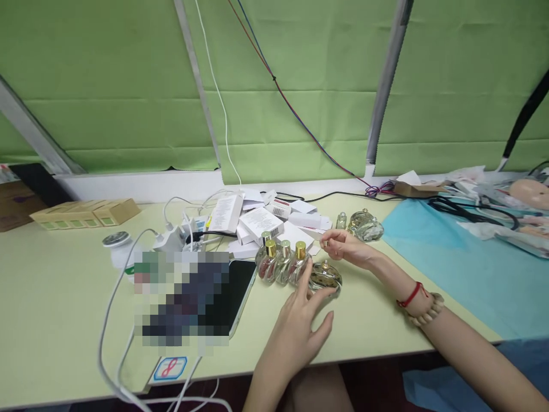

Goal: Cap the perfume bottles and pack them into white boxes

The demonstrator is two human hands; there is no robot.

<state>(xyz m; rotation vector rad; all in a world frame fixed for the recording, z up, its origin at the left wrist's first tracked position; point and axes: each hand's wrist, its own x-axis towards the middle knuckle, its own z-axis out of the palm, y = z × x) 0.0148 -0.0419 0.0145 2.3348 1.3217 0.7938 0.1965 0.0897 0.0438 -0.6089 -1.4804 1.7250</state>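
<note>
My left hand (298,323) reaches in from the front edge with its fingers spread, fingertips at the near side of a squat glass bottle (326,278). That bottle has no cap on its neck; whether the fingers touch it I cannot tell. Above and right of it, my right hand (349,249) has thumb and fingertips pinched together, with something too small to name perhaps between them. Left of the bottle, several twisted glass bottles with gold caps (283,269) stand close together. Behind my right hand are more glass bottles (364,225) and a small vial-like bottle (341,221).
White cartons and papers (261,220) lie piled behind the bottles. A tablet-like device (243,286), partly blurred, lies left, near white chargers and cables (171,237). Small tan boxes (86,213) are back left. Blue sheeting (437,269) and black cable (467,210) lie right.
</note>
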